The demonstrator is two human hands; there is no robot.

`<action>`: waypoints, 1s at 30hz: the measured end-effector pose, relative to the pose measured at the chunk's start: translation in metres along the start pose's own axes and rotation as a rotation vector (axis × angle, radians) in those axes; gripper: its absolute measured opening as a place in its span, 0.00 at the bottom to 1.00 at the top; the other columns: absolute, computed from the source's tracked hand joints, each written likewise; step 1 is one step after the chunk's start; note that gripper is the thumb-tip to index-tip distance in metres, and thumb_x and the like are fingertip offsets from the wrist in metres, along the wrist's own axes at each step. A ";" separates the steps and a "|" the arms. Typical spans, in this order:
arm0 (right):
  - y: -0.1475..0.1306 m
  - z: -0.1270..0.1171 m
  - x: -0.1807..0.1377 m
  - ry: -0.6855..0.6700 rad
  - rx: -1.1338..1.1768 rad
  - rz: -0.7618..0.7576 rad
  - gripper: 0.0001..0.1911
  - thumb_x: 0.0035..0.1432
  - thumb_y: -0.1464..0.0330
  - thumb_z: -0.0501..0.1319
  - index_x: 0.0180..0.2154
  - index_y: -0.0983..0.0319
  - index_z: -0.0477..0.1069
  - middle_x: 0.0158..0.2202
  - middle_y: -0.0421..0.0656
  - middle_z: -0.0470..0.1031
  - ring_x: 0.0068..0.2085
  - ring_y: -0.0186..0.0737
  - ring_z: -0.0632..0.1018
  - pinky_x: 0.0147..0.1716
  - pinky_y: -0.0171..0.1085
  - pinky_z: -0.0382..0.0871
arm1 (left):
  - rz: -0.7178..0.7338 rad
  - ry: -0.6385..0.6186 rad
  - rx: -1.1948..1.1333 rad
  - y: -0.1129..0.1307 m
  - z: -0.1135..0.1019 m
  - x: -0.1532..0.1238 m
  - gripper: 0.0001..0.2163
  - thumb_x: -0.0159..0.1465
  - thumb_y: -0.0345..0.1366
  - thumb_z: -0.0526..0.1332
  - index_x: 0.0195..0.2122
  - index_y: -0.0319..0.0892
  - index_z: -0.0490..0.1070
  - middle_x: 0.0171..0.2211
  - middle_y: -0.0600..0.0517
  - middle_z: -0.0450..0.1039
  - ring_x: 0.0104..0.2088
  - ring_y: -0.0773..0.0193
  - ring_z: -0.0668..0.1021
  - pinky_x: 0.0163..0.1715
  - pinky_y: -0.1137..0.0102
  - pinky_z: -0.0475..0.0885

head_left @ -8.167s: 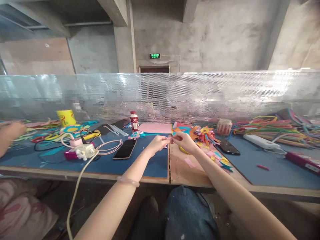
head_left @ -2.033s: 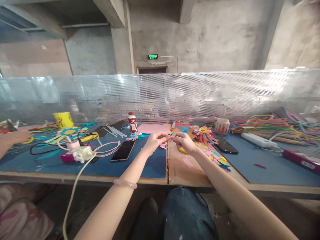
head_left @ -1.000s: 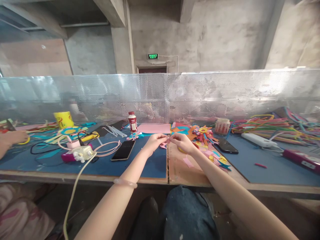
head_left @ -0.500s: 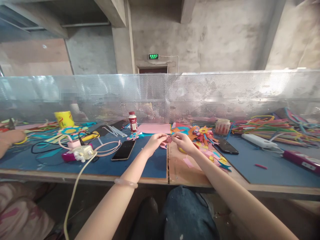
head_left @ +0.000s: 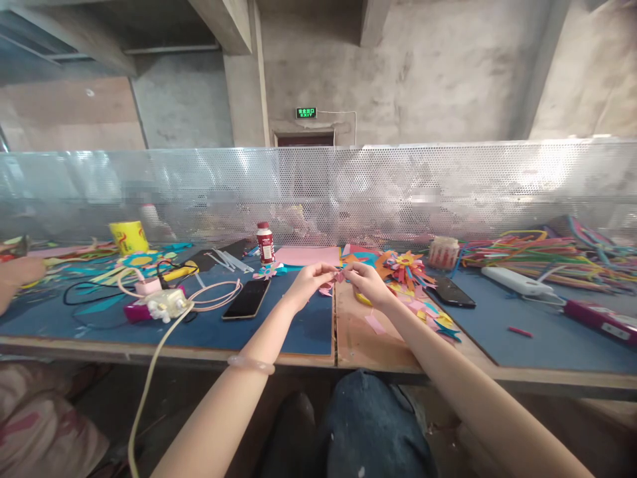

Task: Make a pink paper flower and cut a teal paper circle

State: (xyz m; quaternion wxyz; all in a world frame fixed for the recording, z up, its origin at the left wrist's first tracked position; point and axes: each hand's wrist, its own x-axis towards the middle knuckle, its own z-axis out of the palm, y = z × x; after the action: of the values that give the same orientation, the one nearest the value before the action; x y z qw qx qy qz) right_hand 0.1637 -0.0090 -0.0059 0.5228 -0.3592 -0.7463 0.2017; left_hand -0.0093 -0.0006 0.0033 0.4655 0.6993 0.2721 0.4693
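A small pink paper piece (head_left: 339,275) sits between my two hands, straight ahead of me and above the seam where the blue part of the worktop (head_left: 308,335) meets the bare wood. My left hand (head_left: 309,285) pinches it from the left and my right hand (head_left: 368,283) from the right, fingertips almost meeting, so neither hand is clearly nearer. The piece is so small and so covered by my fingers that I can't fairly say which way its long axis runs. Pink scraps (head_left: 326,291) show just below my left fingertips, apart from the piece or joined to it, I can't tell. Nearer to me, below my right hand, a pink strip (head_left: 375,324) lies slantwise on the wood, its near end to the right. Beyond that wrist, to the right, rests a layered paper flower (head_left: 407,263).
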 end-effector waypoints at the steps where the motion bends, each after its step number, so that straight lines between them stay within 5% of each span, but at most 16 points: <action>1: 0.000 0.001 0.000 -0.004 -0.013 -0.010 0.11 0.53 0.64 0.52 0.27 0.62 0.68 0.23 0.39 0.69 0.26 0.33 0.69 0.26 0.32 0.61 | -0.001 0.001 0.005 0.000 0.000 0.000 0.10 0.55 0.36 0.62 0.36 0.37 0.71 0.33 0.49 0.73 0.30 0.68 0.74 0.32 0.73 0.68; 16: -0.002 0.002 -0.007 0.045 -0.417 -0.263 0.09 0.54 0.70 0.54 0.35 0.60 0.73 0.32 0.43 0.66 0.30 0.36 0.68 0.32 0.34 0.63 | -0.036 0.078 0.086 -0.008 0.000 0.002 0.12 0.55 0.35 0.61 0.40 0.39 0.64 0.31 0.52 0.70 0.26 0.70 0.74 0.27 0.74 0.68; 30: 0.008 0.005 -0.001 0.076 -0.369 -0.255 0.09 0.56 0.68 0.56 0.35 0.60 0.75 0.31 0.42 0.67 0.29 0.35 0.69 0.31 0.34 0.63 | -0.008 0.081 0.102 -0.006 0.000 0.000 0.14 0.55 0.36 0.62 0.42 0.41 0.64 0.36 0.51 0.69 0.25 0.71 0.74 0.25 0.75 0.69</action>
State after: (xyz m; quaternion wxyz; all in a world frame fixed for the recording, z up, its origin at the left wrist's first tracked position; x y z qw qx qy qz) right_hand 0.1623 -0.0044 -0.0139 0.4973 -0.3588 -0.7897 -0.0199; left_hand -0.0084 0.0020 -0.0020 0.4197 0.7014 0.3170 0.4810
